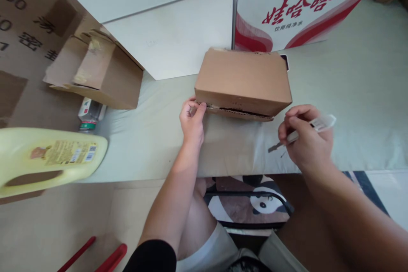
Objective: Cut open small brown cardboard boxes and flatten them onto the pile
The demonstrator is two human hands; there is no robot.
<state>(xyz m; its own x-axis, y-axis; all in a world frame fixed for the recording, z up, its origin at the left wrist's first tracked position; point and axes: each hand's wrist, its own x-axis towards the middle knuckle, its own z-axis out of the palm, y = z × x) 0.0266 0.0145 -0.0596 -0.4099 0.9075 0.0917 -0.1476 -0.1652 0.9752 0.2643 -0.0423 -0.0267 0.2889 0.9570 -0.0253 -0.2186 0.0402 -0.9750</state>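
Cardboard box (242,74), mid-frame, looks light, stiff (I'd hold its ends); left hand (193,123) pinches its edge, right hand (307,142) grips a cutter (292,137).

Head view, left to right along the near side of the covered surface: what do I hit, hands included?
Yellow jug → left hand → brown cardboard box → right hand with the utility knife.
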